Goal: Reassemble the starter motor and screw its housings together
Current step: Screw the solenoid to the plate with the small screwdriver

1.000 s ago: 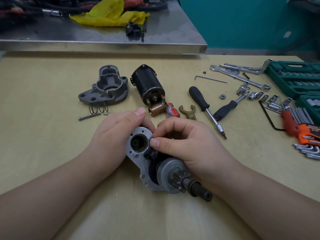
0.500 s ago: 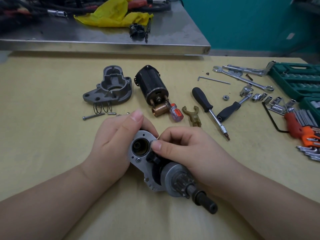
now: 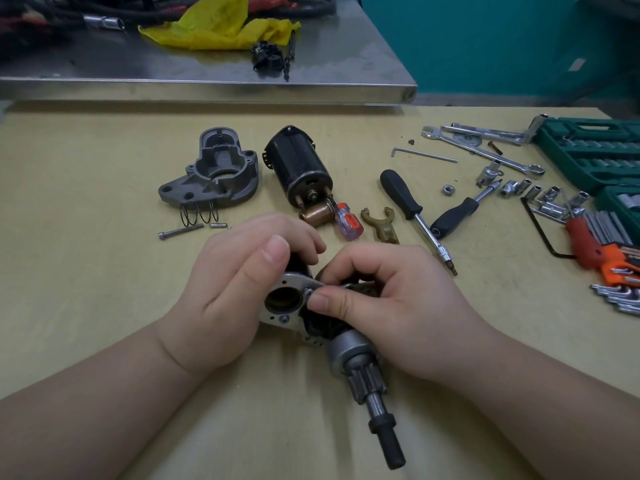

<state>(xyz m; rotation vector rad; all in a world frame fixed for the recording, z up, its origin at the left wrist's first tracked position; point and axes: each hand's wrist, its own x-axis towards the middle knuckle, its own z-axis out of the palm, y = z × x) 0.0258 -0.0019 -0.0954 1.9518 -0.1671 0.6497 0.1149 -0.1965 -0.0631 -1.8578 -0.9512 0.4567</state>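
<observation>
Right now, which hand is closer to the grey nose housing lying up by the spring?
Left. The left hand sits just below the grey nose housing, apart from it, gripping the motor assembly. The right hand is farther right.

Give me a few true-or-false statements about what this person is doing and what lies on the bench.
1. Both hands are on the starter assembly. True: the left hand steadies its flange and the right hand pinches a small part at the flange.
2. The grey nose housing is already fitted on the assembly. False: it lies apart, further back on the bench.
3. The black motor body lies on the bench, untouched. True.
4. The right hand holds the black-handled screwdriver. False: it lies on the bench, to the right.
5. A loose bolt lies near the springs. True.
</observation>
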